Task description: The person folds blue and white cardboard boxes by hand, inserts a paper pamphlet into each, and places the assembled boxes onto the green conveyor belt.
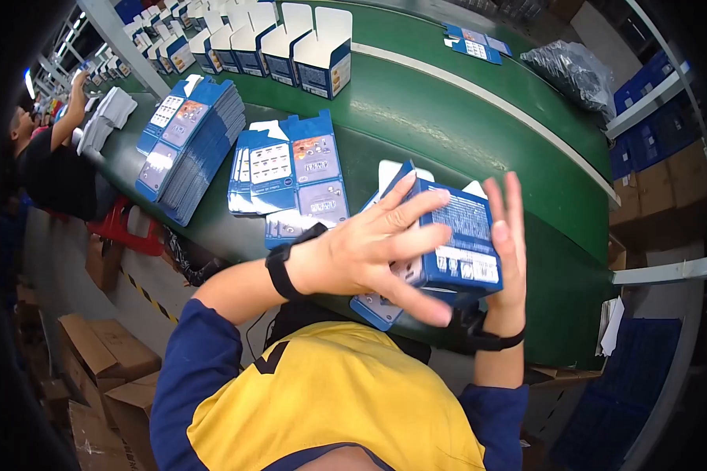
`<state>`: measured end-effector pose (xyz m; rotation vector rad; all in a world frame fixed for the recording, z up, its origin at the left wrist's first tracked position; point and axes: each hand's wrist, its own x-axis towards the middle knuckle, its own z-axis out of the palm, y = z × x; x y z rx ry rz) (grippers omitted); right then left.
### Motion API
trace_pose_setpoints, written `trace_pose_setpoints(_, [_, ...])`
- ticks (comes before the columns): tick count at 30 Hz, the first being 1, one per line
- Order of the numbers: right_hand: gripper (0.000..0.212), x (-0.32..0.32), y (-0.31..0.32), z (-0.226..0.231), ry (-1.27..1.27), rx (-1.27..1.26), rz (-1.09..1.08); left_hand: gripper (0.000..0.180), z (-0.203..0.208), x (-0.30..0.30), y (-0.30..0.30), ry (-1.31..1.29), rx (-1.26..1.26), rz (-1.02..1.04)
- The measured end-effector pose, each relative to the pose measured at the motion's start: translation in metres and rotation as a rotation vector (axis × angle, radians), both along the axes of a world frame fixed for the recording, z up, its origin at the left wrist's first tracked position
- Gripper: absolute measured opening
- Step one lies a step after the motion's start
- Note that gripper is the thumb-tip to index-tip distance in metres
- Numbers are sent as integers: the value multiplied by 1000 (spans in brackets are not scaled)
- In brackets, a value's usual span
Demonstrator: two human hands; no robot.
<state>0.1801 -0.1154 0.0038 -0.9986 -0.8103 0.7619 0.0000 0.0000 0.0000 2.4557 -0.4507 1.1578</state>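
We are seeing a blue and white carton (457, 243) sitting between the left hand (369, 251) and right hand (507, 235). Flat blue carton blanks (291, 177) are lying just beyond it on the green table (448, 125); a taller fanned stack (192, 141) is resting to their left. Erected open cartons (291, 47) are standing in a row on the belt. Possibly two flat blanks (475, 43) are lying at the far edge. Brown cardboard boxes (102, 361) are sitting on the floor, lower left.

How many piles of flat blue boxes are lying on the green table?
2 clear piles: a tall fanned pile of flat boxes at the left, and a smaller spread pile left of the left hand. More flats may hide under the folded blue box.
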Motion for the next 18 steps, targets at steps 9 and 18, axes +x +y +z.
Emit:
trace_pose_setpoints(9, [106, 67, 141, -14, -332, -269, 160, 90, -40, -18, 46, 354, -330, 720])
trace_pose_setpoints(18, [120, 117, 212, -87, -998, -301, -242, 107, -68, 22, 0, 984, -167, 916])
